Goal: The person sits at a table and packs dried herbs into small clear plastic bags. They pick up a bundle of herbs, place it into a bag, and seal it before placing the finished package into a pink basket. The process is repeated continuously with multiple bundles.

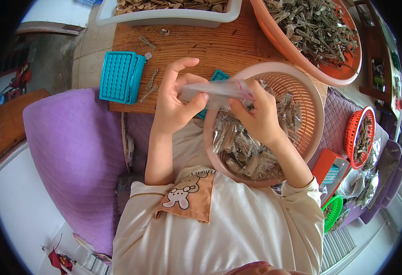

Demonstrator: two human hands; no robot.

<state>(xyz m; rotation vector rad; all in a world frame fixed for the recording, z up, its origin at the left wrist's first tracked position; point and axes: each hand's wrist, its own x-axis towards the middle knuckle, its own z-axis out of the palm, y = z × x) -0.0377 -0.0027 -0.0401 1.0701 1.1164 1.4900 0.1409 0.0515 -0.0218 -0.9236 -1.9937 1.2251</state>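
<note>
Clear plastic bag (218, 90) strung between both hands, above the left rim of the pale pink basket (318, 117); left hand (175, 98) has a light, narrow grip on one end, thumb over the film, index finger raised free; right hand (259, 112) pinches the other end, thumb against fingers, beside a reddish strip; cannot tell whether anything lies inside.

Risks, as judged: the slick film could slide away if the left grip slackens; a hard pull from both ends could stretch or split it; the right forearm, reaching across the basket, could snag the heaped packets (251, 158) and tip some over its rim.

Materials: bag limp, glossy, cloudy where it doubles; basket round, moulded, slot-walled; packets crinkled and shiny, grey-brown pieces within, brittle-looking; teal trays (117, 75) left of the basket, stacked, round cups in rows; orange basin (279, 36) beyond the basket to its right, smooth-sided, piled with dry, twisted stalks (315, 34); table (187, 43) beyond the basket, wooden, grain streaked dark.
</note>
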